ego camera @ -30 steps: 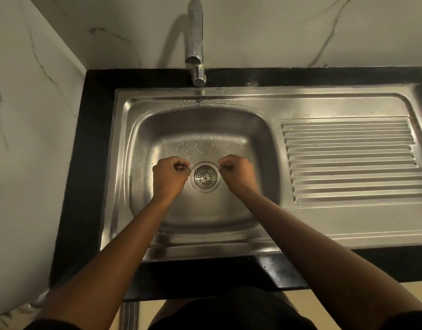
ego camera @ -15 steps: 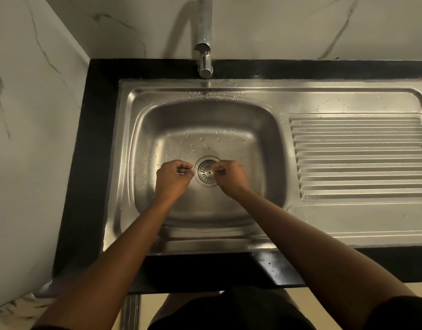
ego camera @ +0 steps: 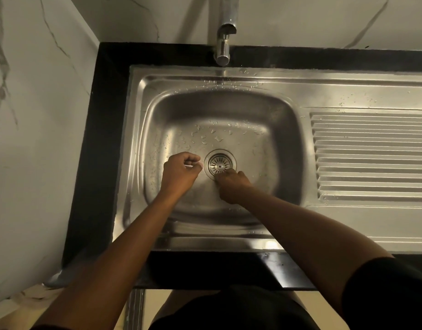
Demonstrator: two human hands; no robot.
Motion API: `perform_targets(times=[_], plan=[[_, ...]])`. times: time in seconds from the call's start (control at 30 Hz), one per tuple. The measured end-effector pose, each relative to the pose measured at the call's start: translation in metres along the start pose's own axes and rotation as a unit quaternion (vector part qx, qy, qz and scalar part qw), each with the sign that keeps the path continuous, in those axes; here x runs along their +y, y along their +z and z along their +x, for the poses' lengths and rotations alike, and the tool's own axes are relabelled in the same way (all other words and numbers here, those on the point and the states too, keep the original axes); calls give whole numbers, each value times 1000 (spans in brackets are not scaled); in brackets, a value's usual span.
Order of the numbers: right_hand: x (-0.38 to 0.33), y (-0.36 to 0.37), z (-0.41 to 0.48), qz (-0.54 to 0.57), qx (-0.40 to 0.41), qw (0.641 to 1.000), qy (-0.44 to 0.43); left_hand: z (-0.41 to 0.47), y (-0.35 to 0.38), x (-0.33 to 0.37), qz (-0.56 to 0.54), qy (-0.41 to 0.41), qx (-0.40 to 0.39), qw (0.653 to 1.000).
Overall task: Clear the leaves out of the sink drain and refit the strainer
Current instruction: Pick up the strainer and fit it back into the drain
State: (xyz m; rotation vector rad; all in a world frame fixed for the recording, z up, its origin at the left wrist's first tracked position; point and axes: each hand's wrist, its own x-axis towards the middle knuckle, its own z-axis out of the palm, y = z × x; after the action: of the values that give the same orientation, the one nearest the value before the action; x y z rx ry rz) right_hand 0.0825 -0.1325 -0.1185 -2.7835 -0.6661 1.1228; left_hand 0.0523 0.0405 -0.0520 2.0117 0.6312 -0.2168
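Note:
The round metal strainer (ego camera: 220,163) sits flat in the drain at the bottom of the steel sink basin (ego camera: 272,148). No leaves show in or around it. My left hand (ego camera: 180,173) hovers just left of the drain with its fingers curled in and thumb against forefinger, nothing visible in it. My right hand (ego camera: 232,184) is blurred, fingers bunched, and its fingertips touch the near rim of the strainer. Both forearms reach in over the sink's front edge.
A chrome tap (ego camera: 225,41) overhangs the back of the basin. Water drops lie on the basin floor (ego camera: 205,136). A ribbed draining board (ego camera: 369,156) fills the right side. Black countertop (ego camera: 105,129) frames the sink, and a marble wall (ego camera: 34,115) stands close on the left.
My right hand moved from the right of the drain across the strainer to its near rim. My left hand stayed left of the drain, its fingers loosening slightly. The view shifted closer.

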Motion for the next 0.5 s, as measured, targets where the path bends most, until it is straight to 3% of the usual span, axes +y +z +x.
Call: perform_targets(times=[0.33, 0.5], plan=[[-1, -5, 2, 12, 117, 993, 6, 4, -2, 3, 5, 2, 5, 1000], [5, -16, -10, -2, 194, 980, -44, 8, -1, 6, 1, 0, 5, 1000]])
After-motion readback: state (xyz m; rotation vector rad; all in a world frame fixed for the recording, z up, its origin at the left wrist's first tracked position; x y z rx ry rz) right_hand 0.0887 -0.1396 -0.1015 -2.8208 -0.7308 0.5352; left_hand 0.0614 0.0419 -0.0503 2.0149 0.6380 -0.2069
